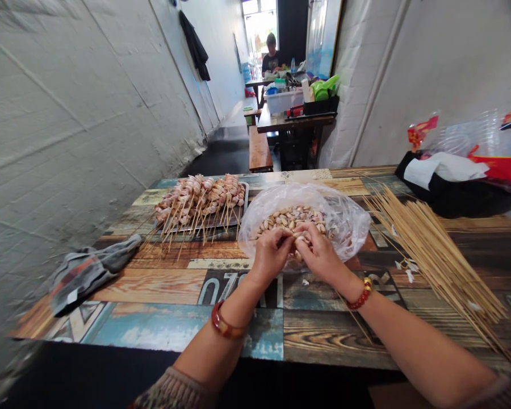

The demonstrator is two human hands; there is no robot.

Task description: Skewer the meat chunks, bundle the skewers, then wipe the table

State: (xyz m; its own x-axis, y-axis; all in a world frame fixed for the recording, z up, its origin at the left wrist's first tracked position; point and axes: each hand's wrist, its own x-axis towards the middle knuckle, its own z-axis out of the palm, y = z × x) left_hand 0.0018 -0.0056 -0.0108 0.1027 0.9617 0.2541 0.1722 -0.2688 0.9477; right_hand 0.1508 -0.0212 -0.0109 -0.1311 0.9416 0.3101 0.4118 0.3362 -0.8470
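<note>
My left hand (273, 253) and my right hand (317, 253) meet fingertip to fingertip above a clear plastic bag (351, 227), which lies open and full of garlic cloves (296, 215). Both are closed in a pinch. A pale garlic clove (298, 235) shows between the fingertips, partly hidden by them. Below my right wrist a thin bamboo skewer (354, 318) slants toward me, in line with the right fingers; its upper part is covered by the hand. Left of the bag, a metal tray (246, 196) bears many skewers threaded with garlic (196, 196).
Loose bamboo skewers (438, 255) lie in a pile at the right, with white scraps (410, 275) beside them. A grey cloth (91, 270) rests at the left edge. Black and red packaging (455, 182) stands back right. Beyond, a person (271, 57) sits behind a cluttered table (276, 122).
</note>
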